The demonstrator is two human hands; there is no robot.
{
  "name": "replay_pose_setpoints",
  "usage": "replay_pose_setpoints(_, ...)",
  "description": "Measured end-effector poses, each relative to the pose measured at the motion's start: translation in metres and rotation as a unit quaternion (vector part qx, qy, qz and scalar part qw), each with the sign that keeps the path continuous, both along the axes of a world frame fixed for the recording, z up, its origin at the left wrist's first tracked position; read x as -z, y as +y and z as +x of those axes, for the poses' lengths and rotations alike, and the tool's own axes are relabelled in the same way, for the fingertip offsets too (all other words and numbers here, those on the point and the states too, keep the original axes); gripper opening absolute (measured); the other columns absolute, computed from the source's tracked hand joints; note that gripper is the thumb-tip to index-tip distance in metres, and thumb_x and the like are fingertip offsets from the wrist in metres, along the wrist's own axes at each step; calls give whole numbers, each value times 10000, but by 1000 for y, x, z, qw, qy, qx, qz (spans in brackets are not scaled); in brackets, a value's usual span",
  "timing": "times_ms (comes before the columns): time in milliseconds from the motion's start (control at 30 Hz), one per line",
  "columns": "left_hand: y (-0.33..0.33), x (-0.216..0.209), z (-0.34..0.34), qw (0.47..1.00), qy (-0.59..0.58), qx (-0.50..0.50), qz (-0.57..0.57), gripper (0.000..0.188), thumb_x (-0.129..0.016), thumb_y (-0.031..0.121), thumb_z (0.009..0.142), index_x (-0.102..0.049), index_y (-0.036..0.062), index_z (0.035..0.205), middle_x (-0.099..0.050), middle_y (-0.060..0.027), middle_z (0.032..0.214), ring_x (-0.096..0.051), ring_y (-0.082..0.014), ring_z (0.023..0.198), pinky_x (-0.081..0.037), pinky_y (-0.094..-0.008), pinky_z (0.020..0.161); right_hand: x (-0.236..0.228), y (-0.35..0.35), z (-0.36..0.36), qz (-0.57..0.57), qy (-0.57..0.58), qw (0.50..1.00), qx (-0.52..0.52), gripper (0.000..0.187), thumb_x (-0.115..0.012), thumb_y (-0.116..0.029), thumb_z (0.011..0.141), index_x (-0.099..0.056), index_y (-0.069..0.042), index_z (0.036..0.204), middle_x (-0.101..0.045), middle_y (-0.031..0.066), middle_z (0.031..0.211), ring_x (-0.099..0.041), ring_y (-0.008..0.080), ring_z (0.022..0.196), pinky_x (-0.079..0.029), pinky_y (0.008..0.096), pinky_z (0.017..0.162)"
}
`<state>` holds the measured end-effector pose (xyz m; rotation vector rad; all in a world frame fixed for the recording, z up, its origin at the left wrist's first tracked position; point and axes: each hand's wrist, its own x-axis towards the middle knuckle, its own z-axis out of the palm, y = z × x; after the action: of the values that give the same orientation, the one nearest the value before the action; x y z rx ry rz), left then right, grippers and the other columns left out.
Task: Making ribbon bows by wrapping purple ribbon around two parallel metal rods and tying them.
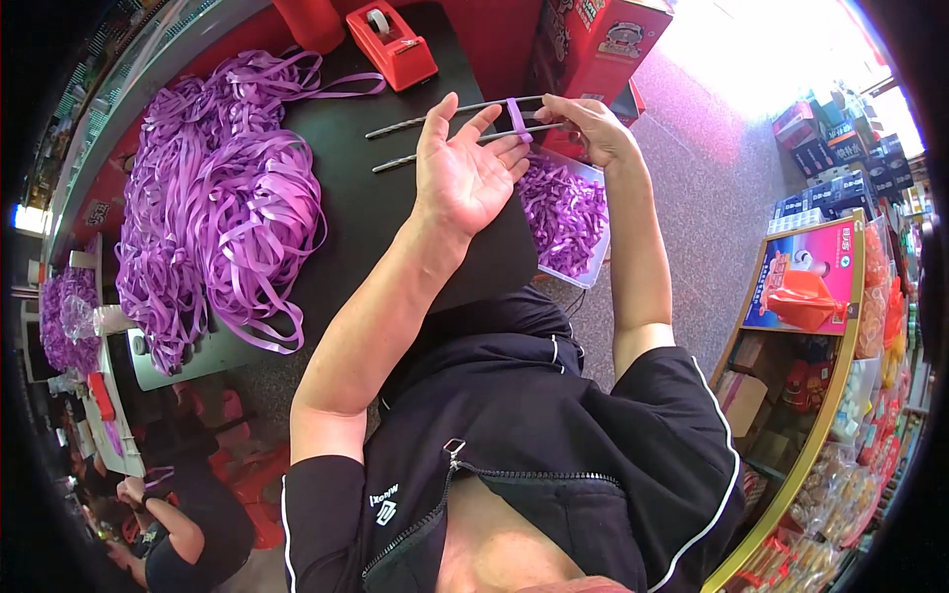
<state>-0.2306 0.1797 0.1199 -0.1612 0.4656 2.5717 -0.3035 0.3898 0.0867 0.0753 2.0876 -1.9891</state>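
Two thin metal rods (395, 130), with twisted-looking left ends, lie side by side above the black table. A short purple ribbon band (518, 119) is wrapped across both near their right ends. My right hand (591, 128) pinches the rods at that end. My left hand (467, 170) is turned palm up with fingers apart; its fingertips reach the rods left of the band, and I cannot tell whether they touch the ribbon. A big tangled heap of purple ribbon (232, 208) covers the table's left side, with one loop trailing toward the tape dispenser.
A red tape dispenser (392, 44) sits at the black table's (366, 212) far edge. Below my right hand, a white bin (585, 277) holds many small folded purple pieces. A red box (603, 44) stands beyond. Shelves of packaged goods line the right; another person (188, 524) sits lower left.
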Motion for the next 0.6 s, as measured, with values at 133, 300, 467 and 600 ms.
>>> replay_pose_setpoints(133, 0, 1, -2, 1000, -16, -9, 7, 607, -570, 526, 812, -493, 29, 1152, -471, -306, 1186, -435, -379, 1146, -327, -479, 1010, 0, 3, -2, 25, 54, 997, -52, 277, -707, -280, 799, -708, -29, 916, -681, 30, 862, -566, 92, 782, -381, 235, 723)
replay_pose_setpoints(300, 1, 1, -2, 1000, -18, -11, 8, 604, -565, 524, 814, -488, 33, 1159, -484, -295, 1168, -446, -375, 1131, -333, -473, 1005, 7, 9, -15, -32, 35, 996, -73, 248, -704, -210, 807, -703, 5, 930, -691, 71, 889, -607, 123, 833, -439, 242, 789)
replay_pose_setpoints(467, 0, 1, -1, 1000, -20, -16, 11, 608, -557, 524, 817, -481, 37, 1174, -477, -286, 1181, -443, -369, 1133, -326, -467, 1009, 7, 4, -17, -94, 31, 989, -108, 207, -689, -172, 825, -694, -2, 943, -683, 50, 855, -594, 89, 744, -445, 207, 685)
replay_pose_setpoints(600, 2, 0, 0, 1000, -15, -18, 7, 624, -544, 522, 825, -461, 33, 1205, -453, -294, 1207, -416, -369, 1164, -298, -463, 1031, 11, 0, -12, -163, 10, 982, -91, 174, -684, -140, 827, -689, -5, 937, -679, 55, 851, -586, 90, 714, -436, 215, 643)
